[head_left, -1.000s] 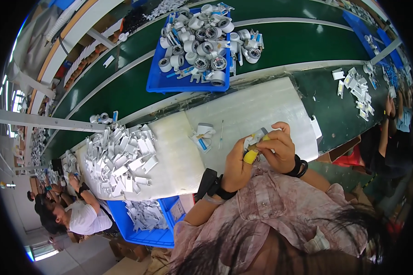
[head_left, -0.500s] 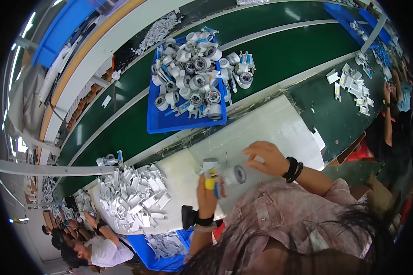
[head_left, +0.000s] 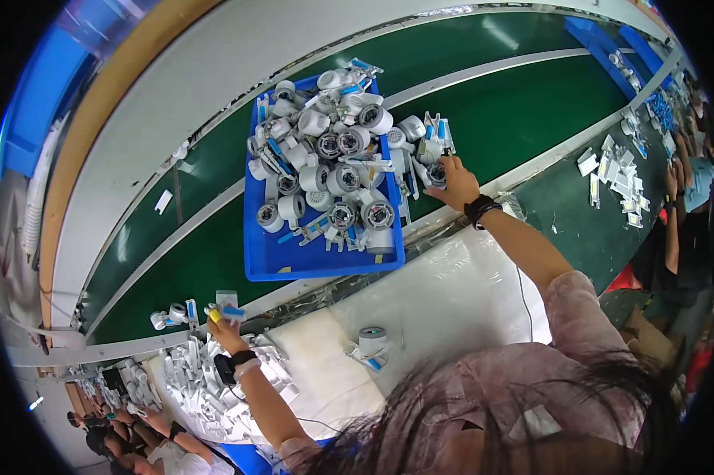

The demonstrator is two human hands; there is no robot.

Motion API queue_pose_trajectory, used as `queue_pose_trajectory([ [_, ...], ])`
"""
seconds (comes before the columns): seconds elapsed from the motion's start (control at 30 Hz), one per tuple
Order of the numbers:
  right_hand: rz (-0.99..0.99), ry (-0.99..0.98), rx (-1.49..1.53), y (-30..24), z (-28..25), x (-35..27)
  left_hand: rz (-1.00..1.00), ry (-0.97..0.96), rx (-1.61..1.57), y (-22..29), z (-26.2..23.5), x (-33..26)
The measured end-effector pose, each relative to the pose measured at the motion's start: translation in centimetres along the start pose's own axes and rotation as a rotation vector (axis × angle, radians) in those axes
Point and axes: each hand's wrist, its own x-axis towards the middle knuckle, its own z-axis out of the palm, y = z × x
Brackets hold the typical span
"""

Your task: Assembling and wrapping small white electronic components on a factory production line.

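Note:
My left hand [head_left: 230, 339], with yellow on a fingertip, is stretched out to the left over the edge of the green belt. It holds a white part with a blue strip [head_left: 228, 305], blurred by motion. My right hand [head_left: 458, 188] reaches to the right side of the blue tray, its fingers closed round a white cylindrical housing [head_left: 434, 173] in a small group of such units. A similar white unit with a blue strip [head_left: 373, 342] stands on the pale padded work surface [head_left: 444, 301] in front of me.
The blue tray [head_left: 293, 267] on the green belt [head_left: 523, 103] is heaped with white housings. White flat pieces [head_left: 202, 388] pile up at the left. A few units [head_left: 173, 317] lie on the belt's left. More white pieces [head_left: 622, 186] lie right. Other people work at both sides.
My left hand has moved far left with the part. My right hand has gone from open over the work surface to gripping a housing beside the tray. The view has shifted.

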Motion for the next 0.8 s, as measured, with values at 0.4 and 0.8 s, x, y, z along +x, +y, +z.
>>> queue_pose_trajectory([
  [0.4,-0.232,-0.257,0.373,-1.0,-7.4,-10.3,0.318,-0.656,-0.035,2.1,7.9,-18.5],
  [0.8,-0.410,-0.462,0.096,0.7,-11.8,-25.7,1.496,-1.139,0.651,1.9,24.0,-37.6],
])
